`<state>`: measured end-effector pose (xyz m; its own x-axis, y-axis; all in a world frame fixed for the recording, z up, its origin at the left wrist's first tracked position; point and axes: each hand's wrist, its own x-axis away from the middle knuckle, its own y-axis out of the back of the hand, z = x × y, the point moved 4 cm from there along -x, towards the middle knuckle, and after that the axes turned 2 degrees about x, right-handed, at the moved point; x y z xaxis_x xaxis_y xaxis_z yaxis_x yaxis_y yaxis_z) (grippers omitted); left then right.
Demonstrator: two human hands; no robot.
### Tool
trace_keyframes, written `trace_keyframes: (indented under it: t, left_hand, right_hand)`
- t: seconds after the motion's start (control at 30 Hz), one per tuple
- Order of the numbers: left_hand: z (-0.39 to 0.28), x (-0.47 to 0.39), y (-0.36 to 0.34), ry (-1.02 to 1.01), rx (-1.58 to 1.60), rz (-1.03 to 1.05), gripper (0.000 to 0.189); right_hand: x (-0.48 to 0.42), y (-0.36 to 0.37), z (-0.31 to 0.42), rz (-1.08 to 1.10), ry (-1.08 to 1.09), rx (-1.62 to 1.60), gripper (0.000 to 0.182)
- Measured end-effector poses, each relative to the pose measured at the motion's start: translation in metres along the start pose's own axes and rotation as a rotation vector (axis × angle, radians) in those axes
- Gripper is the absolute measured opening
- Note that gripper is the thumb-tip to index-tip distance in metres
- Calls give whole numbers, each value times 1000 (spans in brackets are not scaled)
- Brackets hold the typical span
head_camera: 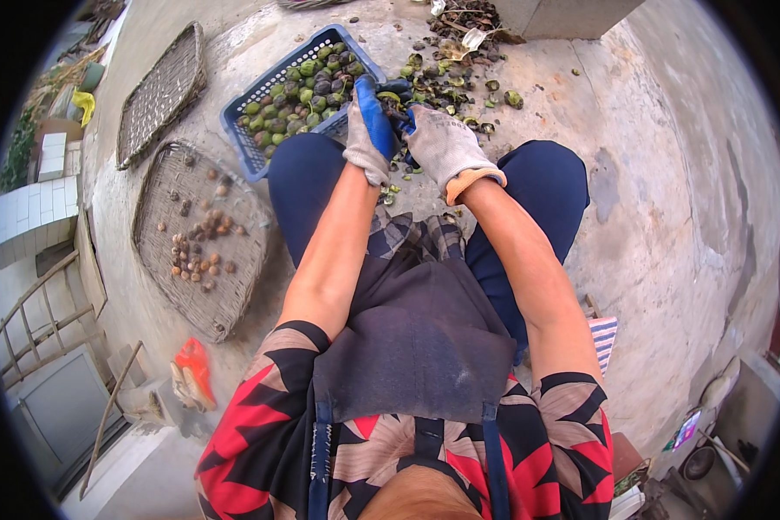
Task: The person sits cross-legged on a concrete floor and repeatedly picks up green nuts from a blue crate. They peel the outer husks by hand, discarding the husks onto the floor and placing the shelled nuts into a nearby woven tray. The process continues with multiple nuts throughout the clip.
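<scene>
My left hand, in a grey knit glove with blue coating, is closed around a partly husked green walnut above the right edge of a blue plastic basket. My right hand, gloved alike with an orange cuff, meets it from the right; its fingers are curled at a dark object by the walnut, too hidden to name. Green and blackened walnuts fill much of the basket. Broken green husks lie on the concrete right of it. A woven wicker tray at the left holds brown husked walnuts.
Another wicker tray lies at the upper left. A concrete block stands beyond the husk pile. A red plastic bag is at the lower left, near a wooden stick. A striped cloth shows beside my right arm.
</scene>
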<state>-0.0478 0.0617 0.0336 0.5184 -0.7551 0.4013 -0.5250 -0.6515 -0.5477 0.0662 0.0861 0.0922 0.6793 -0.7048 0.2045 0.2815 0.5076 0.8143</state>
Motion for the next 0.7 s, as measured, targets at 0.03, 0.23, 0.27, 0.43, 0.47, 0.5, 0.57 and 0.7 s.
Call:
trace_keyframes:
  t: [0.03,0.23,0.27,0.43,0.47,0.5,0.57,0.7]
  left_hand:
    - [-1,0,0,-9,-42,0,49]
    - [-3,0,-1,-96,-212,-18,50]
    - [-2,0,-2,-107,-176,-8,50]
    - [0,5,-5,-133,-264,14,48]
    - [-1,6,-6,-110,-230,66,49]
    - [-2,4,-5,-48,-209,48,50]
    - [-2,7,-9,10,-96,128,50]
    - [2,19,-14,182,135,114,50]
  right_hand:
    - [0,-2,-2,33,-20,-1,31]
    - [-8,-13,-17,30,-66,-67,33]
    - [-11,-16,-18,43,-43,-95,33]
    - [-10,-17,-25,83,-103,-216,38]
    - [-8,-15,-24,52,-98,-204,37]
    - [-9,-12,-22,18,-89,-187,36]
    - [-8,-10,-22,43,-111,-194,36]
    - [-10,-5,-23,-3,-128,-218,36]
